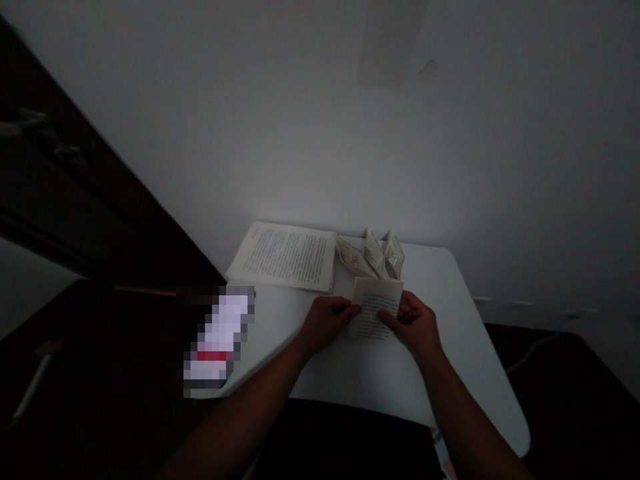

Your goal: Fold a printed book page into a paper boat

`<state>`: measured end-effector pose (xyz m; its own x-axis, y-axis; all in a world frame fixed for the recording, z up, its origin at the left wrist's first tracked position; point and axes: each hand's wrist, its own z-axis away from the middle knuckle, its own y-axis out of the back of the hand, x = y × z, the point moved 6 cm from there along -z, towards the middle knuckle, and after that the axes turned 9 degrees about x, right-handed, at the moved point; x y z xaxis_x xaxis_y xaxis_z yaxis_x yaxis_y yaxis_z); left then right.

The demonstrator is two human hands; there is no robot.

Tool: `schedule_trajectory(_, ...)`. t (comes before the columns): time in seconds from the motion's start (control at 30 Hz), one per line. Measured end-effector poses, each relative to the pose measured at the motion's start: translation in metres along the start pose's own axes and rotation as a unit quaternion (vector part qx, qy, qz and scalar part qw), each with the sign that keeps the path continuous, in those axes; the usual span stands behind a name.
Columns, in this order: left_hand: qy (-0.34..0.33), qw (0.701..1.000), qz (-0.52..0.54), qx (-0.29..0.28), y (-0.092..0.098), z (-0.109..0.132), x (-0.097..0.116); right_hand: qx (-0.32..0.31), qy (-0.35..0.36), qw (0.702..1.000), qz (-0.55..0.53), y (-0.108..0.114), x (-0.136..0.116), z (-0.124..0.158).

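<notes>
Between my two hands is a folded sheet of printed paper (374, 313), held upright above the table. My left hand (327, 320) pinches its left edge with thumb and fingers. On the other side, my right hand (417, 323) grips the right edge, its thumb lying across the printed face and its fingers behind. Just beyond the sheet stand several folded paper boats (374, 253) made of printed pages, their lower parts partly hidden by the sheet. Left of them lies a stack of loose printed pages (287, 257).
The white table (465, 373) has rounded corners and stands against a grey wall (300, 133). A blurred-out phone-like object (223, 333) lies at its left edge. A dark door (100, 180) with a handle is at the left. A cable (537, 347) runs at the right.
</notes>
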<state>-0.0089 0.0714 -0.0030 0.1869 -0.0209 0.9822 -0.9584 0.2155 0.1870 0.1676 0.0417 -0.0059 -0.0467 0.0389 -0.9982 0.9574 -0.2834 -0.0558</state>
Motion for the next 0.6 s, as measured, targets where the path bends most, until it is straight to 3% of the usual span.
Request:
schedule_trajectory(0.27, -0.029, 0.999, -0.035, 0.016, 0.004, -0.002, -0.002, -0.045, -0.026, 0.998, -0.02, -0.001, 0.006, -0.004)
schedule_trajectory(0.6, -0.041, 0.998, -0.034, 0.03, 0.008, -0.003, 0.007, -0.019, -0.076, 0.997, -0.02, 0.009, 0.019, -0.008)
